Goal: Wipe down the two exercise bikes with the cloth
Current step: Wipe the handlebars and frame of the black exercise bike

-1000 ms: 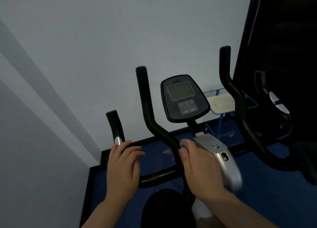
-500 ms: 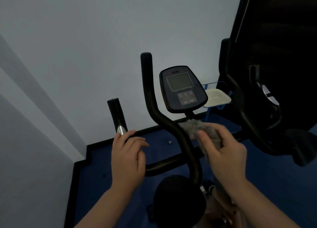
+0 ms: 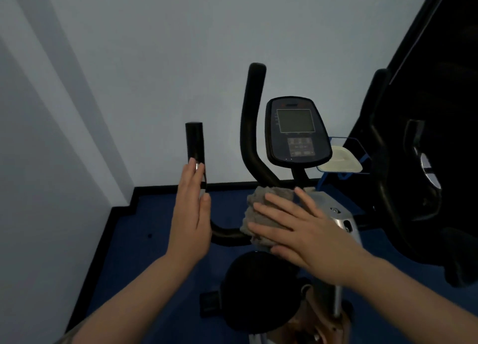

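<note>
1. A pale wall [image 3: 108,67] is seen at the far left, with blue flooring [image 3: 144,227] met at a black skirting strip.
2. The left hand [image 3: 190,217] is held with straight fingers laid flat against the short black handle [image 3: 194,142] of the near exercise bike [image 3: 336,214]; nothing is gripped by it.
3. The grey cloth [image 3: 261,214] is pressed onto the bike's handlebar junction, below the tall curved handlebar [image 3: 252,126].
4. The cloth is covered by the right hand [image 3: 305,230], whose fingers are spread flat rather than curled.
5. A dark console [image 3: 297,131] with a grey screen is mounted just above the cloth.
6. The black seat [image 3: 258,289] is seen below the right hand.
7. A second exercise bike [image 3: 424,178] is partly shown at the right, in shadow.
</note>
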{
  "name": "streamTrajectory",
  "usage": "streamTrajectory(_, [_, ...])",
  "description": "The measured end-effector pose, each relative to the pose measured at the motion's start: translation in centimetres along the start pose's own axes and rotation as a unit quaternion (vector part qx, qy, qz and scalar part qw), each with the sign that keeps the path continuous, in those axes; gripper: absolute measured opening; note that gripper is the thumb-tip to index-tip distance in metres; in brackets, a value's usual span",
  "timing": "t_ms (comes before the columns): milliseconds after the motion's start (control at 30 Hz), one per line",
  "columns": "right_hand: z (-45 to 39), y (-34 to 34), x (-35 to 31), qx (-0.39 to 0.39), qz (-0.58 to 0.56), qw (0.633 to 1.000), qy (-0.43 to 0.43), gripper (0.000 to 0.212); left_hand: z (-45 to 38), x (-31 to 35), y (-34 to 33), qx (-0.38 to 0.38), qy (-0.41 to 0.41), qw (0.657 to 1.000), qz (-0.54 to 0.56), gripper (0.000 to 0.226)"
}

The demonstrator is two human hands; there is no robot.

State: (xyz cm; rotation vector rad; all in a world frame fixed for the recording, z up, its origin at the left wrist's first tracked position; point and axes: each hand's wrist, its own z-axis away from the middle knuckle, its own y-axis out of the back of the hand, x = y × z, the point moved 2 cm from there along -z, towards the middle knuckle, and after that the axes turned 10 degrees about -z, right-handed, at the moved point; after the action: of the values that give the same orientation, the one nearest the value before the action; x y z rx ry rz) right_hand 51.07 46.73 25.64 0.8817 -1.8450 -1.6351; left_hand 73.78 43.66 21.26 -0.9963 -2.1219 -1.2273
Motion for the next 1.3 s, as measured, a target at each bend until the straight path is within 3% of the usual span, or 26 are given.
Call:
streamTrajectory(200, [-4.5, -0.3, -1.0, -0.088, -0.006, 0.996, 0.024, 0.054, 0.1, 0.3, 0.0, 0.003, 0.011, 1.0, -0.019, 0.051])
streamTrajectory(400, [-2.7, 0.8, 0.8, -0.08, 0.067, 0.992, 0.069, 0.062, 0.1, 0.4, 0.4, -0.019, 0.01, 0.999, -0.024, 0.052])
streamTrajectory(500, [-4.0, 0.0, 0.2, -0.114, 0.083, 0.989, 0.045, 0.062, 0.2, 0.5, 0.6, -0.036, 0.012, 0.999, -0.035, 0.052])
streamTrajectory(633, [-7.5, -1.0, -1.9, -0.131, -0.005, 0.991, 0.02, 0.046, 0.1, 0.4, 1.2, -0.068, 0.007, 0.997, -0.049, 0.053])
streamTrajectory(767, [-7.8, -0.4, -0.5, -0.198, -0.122, 0.972, 0.031, 0.031, -0.3, -0.7, 3.0, -0.111, -0.056, 0.98, -0.153, 0.054])
streamTrajectory(967, [-6.5, -0.8, -0.9, -0.175, 0.01, 0.983, 0.054, 0.046, -0.3, -1.5, 2.7, -0.113, -0.072, 0.98, -0.149, 0.054])
streamTrajectory(1067, [-9.1, -0.7, -1.8, -0.275, -0.136, 0.952, -0.026, 0.038, -0.3, -1.6, 2.5, -0.111, -0.062, 0.984, -0.127, 0.053])
streamTrajectory(1133, [-9.5, -0.7, -1.6, -0.3, -0.199, 0.932, -0.051, 0.034, -0.3, -1.9, 2.6, -0.118, -0.072, 0.982, -0.126, 0.052])
streamTrajectory(1300, [-7.3, 0.1, -0.5, -0.253, -0.083, 0.964, 0.009, 0.039, -0.3, -2.0, 2.6, -0.124, -0.074, 0.983, -0.116, 0.053])
